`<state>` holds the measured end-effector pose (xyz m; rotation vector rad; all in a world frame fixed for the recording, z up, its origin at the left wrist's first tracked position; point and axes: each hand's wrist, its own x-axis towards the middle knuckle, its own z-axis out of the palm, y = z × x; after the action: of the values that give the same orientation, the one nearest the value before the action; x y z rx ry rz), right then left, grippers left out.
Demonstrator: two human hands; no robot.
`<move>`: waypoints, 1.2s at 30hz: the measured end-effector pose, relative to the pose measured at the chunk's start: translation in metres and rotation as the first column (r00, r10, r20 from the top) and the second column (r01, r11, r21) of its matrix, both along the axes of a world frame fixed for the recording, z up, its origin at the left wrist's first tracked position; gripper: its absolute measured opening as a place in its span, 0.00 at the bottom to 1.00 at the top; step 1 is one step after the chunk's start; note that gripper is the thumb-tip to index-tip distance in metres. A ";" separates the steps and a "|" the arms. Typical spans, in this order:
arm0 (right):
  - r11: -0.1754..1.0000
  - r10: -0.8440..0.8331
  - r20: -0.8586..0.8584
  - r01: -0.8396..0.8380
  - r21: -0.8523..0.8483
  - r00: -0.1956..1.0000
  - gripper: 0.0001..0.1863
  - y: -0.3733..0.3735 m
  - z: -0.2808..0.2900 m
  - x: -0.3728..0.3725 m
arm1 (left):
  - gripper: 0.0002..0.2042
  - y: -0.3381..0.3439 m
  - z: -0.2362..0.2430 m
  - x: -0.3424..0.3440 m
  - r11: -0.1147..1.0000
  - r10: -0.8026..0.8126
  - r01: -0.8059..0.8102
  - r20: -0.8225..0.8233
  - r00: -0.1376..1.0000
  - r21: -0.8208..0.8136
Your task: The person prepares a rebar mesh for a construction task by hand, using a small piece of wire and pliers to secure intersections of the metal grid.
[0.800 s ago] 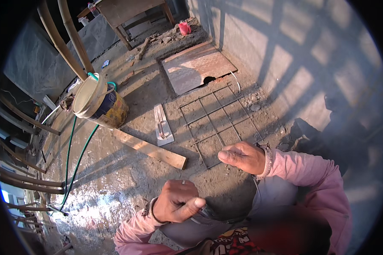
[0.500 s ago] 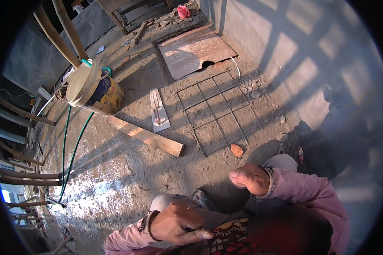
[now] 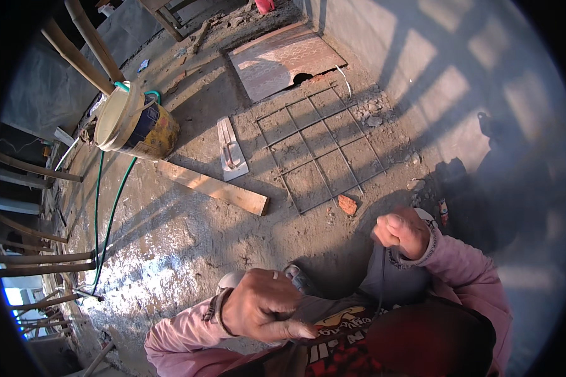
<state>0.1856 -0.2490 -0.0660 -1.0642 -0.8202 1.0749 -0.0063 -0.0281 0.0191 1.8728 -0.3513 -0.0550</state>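
My right hand (image 3: 401, 234) is raised over my right knee, its fingers closed. A thin dark cord (image 3: 382, 276) runs down from it toward my lap; its kind is hard to make out. My left hand (image 3: 264, 306) is low over my lap, fingers curled in and thumb stretched toward the right. Whatever may be inside that curl is hidden. Beyond my knees, a square grid of thin metal rods (image 3: 321, 151) lies on the rough floor. A broken orange brick piece (image 3: 347, 204) rests by its near edge. Left of the grid is a plastering trowel (image 3: 231, 154), handle up.
A wooden plank (image 3: 214, 187) lies near a tilted, dirty bucket (image 3: 141, 129) with a green hose (image 3: 114, 210). A patterned tile slab (image 3: 283, 60) covers part of the floor farther off. Bamboo poles (image 3: 85, 47) stand at left. A grey wall (image 3: 446, 81) rises at right.
My right hand has moved right and up, its fingers now curled, with the dark cord showing below it. My left hand has risen slightly. The floor scene has shifted upward a little in view.
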 end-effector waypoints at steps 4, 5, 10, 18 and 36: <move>0.983 -0.138 0.214 0.160 -0.086 0.967 0.33 0.061 0.014 0.036 | 0.26 0.034 -0.021 0.054 0.741 0.522 -0.443 0.019 0.853 -0.505; 0.966 -0.235 0.421 0.258 0.003 0.876 0.33 0.066 0.005 0.047 | 0.26 0.048 -0.026 0.075 0.703 0.565 -0.516 -0.055 0.823 -0.489; 0.983 -0.153 0.644 0.184 0.020 0.749 0.36 0.055 0.008 0.053 | 0.24 0.090 -0.074 0.155 0.375 0.703 -0.650 -0.255 0.664 -0.661; 0.888 -0.016 0.898 0.419 -0.189 0.439 0.14 0.113 -0.070 0.105 | 0.18 0.126 -0.262 0.208 0.206 0.791 -0.808 -0.392 0.470 -0.553; 0.893 -0.150 0.941 0.451 -0.003 0.303 0.12 0.153 -0.276 0.213 | 0.18 0.057 -0.340 0.071 0.872 0.393 -0.484 -0.698 0.598 0.076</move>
<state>0.3981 -0.0961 -0.3422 -2.0629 -1.2997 0.1046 0.0650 0.0290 -0.3207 1.6212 0.6385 -0.3888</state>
